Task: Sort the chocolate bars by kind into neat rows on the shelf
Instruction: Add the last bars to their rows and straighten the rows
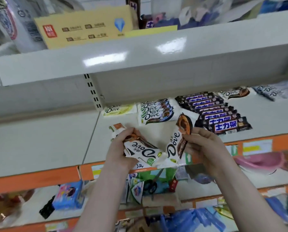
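Note:
My left hand (119, 149) grips a small stack of white-and-brown Dove bars (140, 149) above the shelf's front edge. My right hand (202, 144) pinches one more white-and-brown Dove bar (177, 139), held nearly upright. On the grey shelf (93, 144) behind lie a pale green Dove bar (119, 110), a row of overlapping white-and-blue Dove bars (154, 111) and a row of dark Snickers bars (215, 113). Farther right sit a single brown-swirl Dove bar (233, 93) and blurred blue-white Dove bars (274, 92).
An upper shelf (140, 56) overhangs the work shelf, carrying a yellow carton (83, 25) and packets. An orange price rail (39, 173) runs along the front edge. Lower shelves hold a blue box (68, 195), hanging packets (136, 186) and a pink bowl (260, 160).

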Available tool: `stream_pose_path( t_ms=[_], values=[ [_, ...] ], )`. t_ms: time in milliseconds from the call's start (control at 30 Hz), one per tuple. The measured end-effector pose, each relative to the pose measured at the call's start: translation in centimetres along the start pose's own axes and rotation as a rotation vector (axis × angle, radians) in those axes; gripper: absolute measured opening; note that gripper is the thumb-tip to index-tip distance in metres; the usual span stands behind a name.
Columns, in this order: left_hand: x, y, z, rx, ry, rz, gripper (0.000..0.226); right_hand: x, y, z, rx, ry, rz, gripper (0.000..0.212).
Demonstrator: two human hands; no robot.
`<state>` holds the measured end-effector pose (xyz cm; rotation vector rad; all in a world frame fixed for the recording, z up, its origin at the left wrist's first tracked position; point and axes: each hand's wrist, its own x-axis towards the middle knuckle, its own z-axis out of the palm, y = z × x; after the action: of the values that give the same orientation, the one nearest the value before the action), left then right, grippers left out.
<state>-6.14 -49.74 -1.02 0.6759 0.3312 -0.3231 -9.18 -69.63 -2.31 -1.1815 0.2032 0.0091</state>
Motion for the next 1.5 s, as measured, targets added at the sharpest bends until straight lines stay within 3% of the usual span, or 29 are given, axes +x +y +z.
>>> stream_pose_path(
  t_ms=[233, 367, 467, 567, 667, 767, 867, 933, 1033, 1167, 1267, 1500],
  values=[
    [1.2, -0.7, 1.8, 0.332, 0.052, -0.115, 0.017, 0.2, -2.3, -2.1, 0.052, 0.1, -0.082, 0.021],
    [2.0, -2.3, 3.9, 0.409, -0.002, -0.153, 0.005, 0.7, -4.3, -4.2, 0.186, 0.11, -0.111, 0.022],
    [2.4, -4.5, 6.9, 0.398, -0.041, -0.129, 0.017, 1.2, -5.4, -6.6, 0.257, 0.127, -0.089, 0.025],
    [3.0, -7.7, 10.6, 0.522, -0.031, -0.087, 0.008, 2.2, -7.0, -10.1, 0.295, 0.071, -0.037, 0.018],
    [3.8, -11.6, 14.8, 0.67, 0.047, -0.03, 0.013, 3.5, -8.7, -14.8, 0.28, 0.018, -0.014, 0.018],
    [5.0, -15.9, 18.8, 0.676, 0.097, 0.007, 0.022, 5.2, -11.1, -20.3, 0.27, -0.014, 0.009, 0.009],
    [5.8, -19.1, 22.2, 0.669, 0.092, 0.005, 0.006, 6.6, -13.6, -25.3, 0.289, -0.018, 0.035, 0.021],
    [6.2, -20.5, 24.0, 0.657, 0.102, 0.029, 0.004, 7.6, -14.9, -27.7, 0.278, -0.03, 0.023, 0.014],
    [6.6, -21.9, 25.2, 0.645, 0.125, 0.059, 0.005, 8.9, -16.1, -30.2, 0.083, -0.065, -0.056, 0.021],
    [7.4, -23.1, 25.8, 0.634, 0.137, 0.035, 0.008, 10.1, -17.1, -32.3, -0.517, -0.178, -0.15, 0.036],
    [8.1, -23.8, 26.3, 0.645, 0.151, 0.001, 0.005, 11.2, -17.4, -33.5, -0.874, -0.242, -0.33, 0.042],
    [9.0, -24.6, 26.4, 0.589, 0.159, -0.011, 0.004, 13.3, -17.2, -34.8, -1.168, -0.332, -0.63, 0.049]
  ],
)
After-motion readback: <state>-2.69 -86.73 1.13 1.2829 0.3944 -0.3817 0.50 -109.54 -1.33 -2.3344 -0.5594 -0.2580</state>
